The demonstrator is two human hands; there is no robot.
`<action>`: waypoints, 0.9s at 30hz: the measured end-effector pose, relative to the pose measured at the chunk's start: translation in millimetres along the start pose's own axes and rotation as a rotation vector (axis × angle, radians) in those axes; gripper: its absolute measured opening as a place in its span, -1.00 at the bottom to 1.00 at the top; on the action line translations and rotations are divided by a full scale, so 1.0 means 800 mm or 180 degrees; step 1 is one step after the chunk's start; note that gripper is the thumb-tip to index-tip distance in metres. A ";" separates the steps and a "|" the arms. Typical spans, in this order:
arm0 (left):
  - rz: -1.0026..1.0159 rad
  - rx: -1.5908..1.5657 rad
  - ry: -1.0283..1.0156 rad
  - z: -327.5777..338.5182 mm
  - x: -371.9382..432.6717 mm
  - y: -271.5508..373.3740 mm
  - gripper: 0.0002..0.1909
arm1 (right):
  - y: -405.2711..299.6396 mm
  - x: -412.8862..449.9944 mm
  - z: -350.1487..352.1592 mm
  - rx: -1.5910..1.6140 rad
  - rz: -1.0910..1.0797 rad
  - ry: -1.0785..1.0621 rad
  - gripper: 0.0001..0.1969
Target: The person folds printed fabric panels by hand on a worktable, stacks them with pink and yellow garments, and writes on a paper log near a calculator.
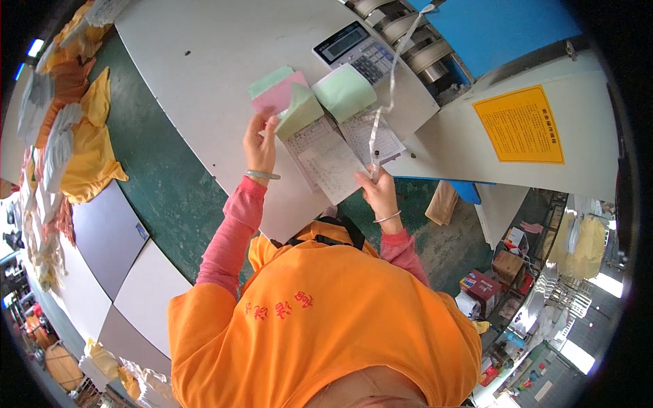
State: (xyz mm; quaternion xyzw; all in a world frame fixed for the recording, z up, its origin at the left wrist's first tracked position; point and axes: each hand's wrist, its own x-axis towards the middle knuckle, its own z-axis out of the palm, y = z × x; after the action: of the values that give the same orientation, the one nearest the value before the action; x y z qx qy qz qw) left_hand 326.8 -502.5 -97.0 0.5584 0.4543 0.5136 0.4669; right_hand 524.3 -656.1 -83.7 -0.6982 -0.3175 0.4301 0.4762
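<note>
My left hand (260, 145) is at the turned-up leaves of a form pad, its fingertips against a pink sheet (279, 93) and a curled green sheet (302, 113). Below them lies a printed form page (300, 153), partly covered by a loose greyish slip (330, 171). With my right hand (381, 194) I grip a clear pen (375, 171) and the slip's near right corner. A twisted white plastic cord (392, 84) runs from the pen up toward the machine. Beside the first pad lies a second form pad (375, 133), its green leaf (347, 94) folded back.
A desk calculator (352, 51) sits beyond the pads on the pale tabletop (204, 86). Machine rollers (408, 33) and a blue panel (505, 30) border it at the right. An orange notice with writing (520, 125) is on the machine's side. Piled fabric (86, 148) lies left.
</note>
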 end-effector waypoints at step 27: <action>0.1808 0.1515 -0.1854 -0.008 -0.080 0.029 -0.44 | -0.036 -0.002 0.010 -0.1501 -0.0885 0.0051 -0.74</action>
State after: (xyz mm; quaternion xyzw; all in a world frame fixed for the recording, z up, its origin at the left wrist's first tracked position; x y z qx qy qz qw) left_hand 317.1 -569.0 -83.3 0.8730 0.2388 0.3245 0.2749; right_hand 515.2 -644.0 -57.7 -0.7428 -0.4979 0.2692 0.3575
